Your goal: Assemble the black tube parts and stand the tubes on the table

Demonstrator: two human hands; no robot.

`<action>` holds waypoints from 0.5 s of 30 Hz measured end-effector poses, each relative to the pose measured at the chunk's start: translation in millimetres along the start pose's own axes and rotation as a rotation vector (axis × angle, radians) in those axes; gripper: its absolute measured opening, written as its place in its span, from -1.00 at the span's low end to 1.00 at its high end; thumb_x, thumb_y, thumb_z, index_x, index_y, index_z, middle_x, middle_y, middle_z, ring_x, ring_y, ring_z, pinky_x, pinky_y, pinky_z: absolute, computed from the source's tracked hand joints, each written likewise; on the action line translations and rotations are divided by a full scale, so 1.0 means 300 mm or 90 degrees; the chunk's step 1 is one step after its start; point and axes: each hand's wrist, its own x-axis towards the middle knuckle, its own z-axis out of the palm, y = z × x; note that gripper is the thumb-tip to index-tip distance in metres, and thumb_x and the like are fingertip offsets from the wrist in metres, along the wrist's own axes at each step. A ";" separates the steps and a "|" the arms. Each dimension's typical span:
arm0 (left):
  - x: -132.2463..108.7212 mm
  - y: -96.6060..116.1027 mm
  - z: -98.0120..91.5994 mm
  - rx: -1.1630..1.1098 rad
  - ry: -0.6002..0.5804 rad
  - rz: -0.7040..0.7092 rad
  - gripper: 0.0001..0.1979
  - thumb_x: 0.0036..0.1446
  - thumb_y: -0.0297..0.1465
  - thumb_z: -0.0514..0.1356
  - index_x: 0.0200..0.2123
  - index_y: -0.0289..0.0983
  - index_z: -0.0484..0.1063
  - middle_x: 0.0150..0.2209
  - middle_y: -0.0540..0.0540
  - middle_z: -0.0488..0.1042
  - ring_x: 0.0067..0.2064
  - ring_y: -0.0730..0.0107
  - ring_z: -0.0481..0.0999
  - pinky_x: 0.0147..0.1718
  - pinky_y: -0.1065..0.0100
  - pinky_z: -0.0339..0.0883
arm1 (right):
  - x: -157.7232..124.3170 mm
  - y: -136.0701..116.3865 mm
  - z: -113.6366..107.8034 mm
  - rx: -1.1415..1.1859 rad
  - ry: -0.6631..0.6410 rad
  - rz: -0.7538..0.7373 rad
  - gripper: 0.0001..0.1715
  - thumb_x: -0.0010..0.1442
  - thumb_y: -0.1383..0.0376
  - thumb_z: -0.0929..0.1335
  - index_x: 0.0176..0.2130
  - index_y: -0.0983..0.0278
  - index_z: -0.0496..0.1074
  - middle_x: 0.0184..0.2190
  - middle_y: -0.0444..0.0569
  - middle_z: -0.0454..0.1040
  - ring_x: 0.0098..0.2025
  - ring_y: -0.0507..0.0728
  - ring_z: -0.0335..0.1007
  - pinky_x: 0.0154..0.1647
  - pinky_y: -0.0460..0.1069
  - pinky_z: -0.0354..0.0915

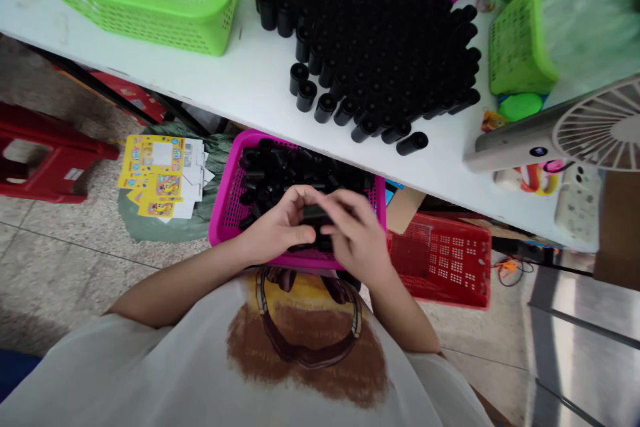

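Note:
Over a magenta basket (pixel 217 219) in my lap, my two hands meet around a black plastic cylinder (pixel 316 216). My left hand (pixel 280 227) is closed on it, thumb in front and fingers curled behind. From the other side my right hand (pixel 361 237) grips it with bent fingers, slightly blurred. The fingers cover much of the cylinder, so its ends are hidden. Many loose black cylindrical parts (pixel 265 177) lie jumbled in the basket. On the white table (pixel 200 83) ahead, similar black cylinders (pixel 370 47) stand upright in packed rows; one near the front edge leans over.
A green basket (pixel 215 27) stands at the table's left, another green basket (pixel 520 60) at the right. A handheld fan (pixel 520 137) lies near the right edge. Below are a red crate (pixel 450 260), a red stool (pixel 45 153) and yellow printed cards (pixel 155 170).

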 end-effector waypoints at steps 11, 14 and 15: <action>-0.090 0.149 -0.148 -0.184 0.172 -0.028 -0.25 -0.12 -0.69 0.41 0.06 0.08 0.32 0.10 0.07 0.45 0.01 0.29 0.58 -0.33 0.38 0.62 | 0.069 0.349 -0.160 -0.406 0.118 0.186 -0.61 0.48 0.22 0.26 0.15 0.16 0.55 0.14 0.20 0.56 0.10 0.43 0.33 0.14 0.40 0.22; -0.143 0.184 -0.190 -0.135 0.109 0.079 -0.27 -0.01 -0.71 0.35 0.06 0.18 0.38 0.20 0.10 0.47 -0.04 0.20 0.64 -0.58 0.52 0.48 | 0.075 0.312 -0.152 -0.430 0.135 0.139 -0.58 0.47 0.20 0.30 0.23 0.16 0.51 0.27 0.28 0.40 0.21 0.47 0.22 0.15 0.37 0.18; -0.155 0.190 -0.199 -0.108 0.099 0.113 -0.27 0.02 -0.72 0.34 0.07 0.20 0.39 0.23 0.11 0.47 -0.08 0.20 0.65 -0.61 0.55 0.43 | 0.072 0.285 -0.139 -0.418 0.113 0.099 -0.59 0.46 0.23 0.32 0.23 0.15 0.51 0.24 0.26 0.40 0.20 0.45 0.23 0.15 0.35 0.18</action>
